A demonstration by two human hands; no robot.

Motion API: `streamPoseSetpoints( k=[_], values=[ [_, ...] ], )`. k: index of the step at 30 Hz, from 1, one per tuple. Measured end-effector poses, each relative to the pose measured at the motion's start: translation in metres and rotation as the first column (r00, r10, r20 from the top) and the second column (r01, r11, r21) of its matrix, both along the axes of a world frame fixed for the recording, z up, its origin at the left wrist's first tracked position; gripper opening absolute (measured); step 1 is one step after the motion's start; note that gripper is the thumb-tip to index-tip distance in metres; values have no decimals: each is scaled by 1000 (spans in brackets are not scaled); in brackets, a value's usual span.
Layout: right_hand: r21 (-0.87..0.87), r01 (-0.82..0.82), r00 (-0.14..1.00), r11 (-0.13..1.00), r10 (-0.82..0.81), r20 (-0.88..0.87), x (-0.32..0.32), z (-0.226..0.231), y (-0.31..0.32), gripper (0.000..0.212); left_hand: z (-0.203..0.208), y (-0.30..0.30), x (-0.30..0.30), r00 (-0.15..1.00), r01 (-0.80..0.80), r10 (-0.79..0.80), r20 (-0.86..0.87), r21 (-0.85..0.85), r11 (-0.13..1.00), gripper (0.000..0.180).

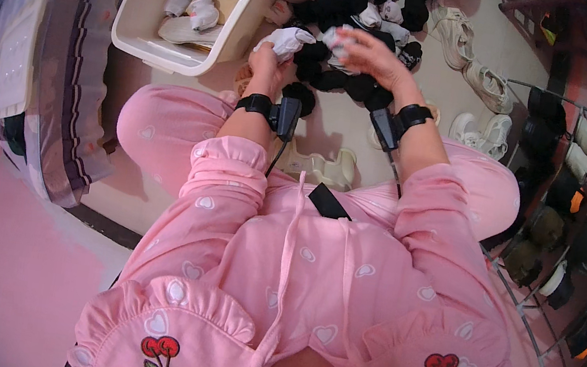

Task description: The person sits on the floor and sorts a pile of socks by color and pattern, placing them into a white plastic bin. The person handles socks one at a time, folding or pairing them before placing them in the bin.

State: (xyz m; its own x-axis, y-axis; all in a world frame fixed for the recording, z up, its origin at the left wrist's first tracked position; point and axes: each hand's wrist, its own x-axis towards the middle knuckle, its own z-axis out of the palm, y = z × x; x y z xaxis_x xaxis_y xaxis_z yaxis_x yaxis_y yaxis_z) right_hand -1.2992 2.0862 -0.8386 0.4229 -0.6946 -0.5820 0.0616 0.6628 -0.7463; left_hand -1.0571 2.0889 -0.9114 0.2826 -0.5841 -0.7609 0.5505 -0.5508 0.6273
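Note:
My left hand (271, 62) is closed around a white sock (288, 40), bunched up in front of the white bin's corner. To its right, my right hand (372, 58) has its fingers bent round another white sock (332, 39) with a reddish mark; motion blurs its fingertips. The two hands are a little apart. Beyond and below them, a heap of mostly black socks (334, 79) with some white ones covers part of the floor.
A white plastic bin (208, 66) at the upper left holds rolled socks and insoles. Beige sneakers (490, 89) and white shoes (482, 133) stand right of the heap. A metal shoe rack (526, 314) runs along the right. Striped fabric (89, 65) hangs at left.

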Motion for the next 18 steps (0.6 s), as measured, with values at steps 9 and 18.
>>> streamPoseSetpoints(
  k=[9,18],
  values=[
    [-617,165,978,770,-47,203,85,94,-45,33,15,3,-4,917,131,-180,-355,-158,979,30],
    [-351,46,961,935,-137,-239,65,41,-11,34,49,1,-19,886,201,-274,-374,-224,954,39]
  ],
)
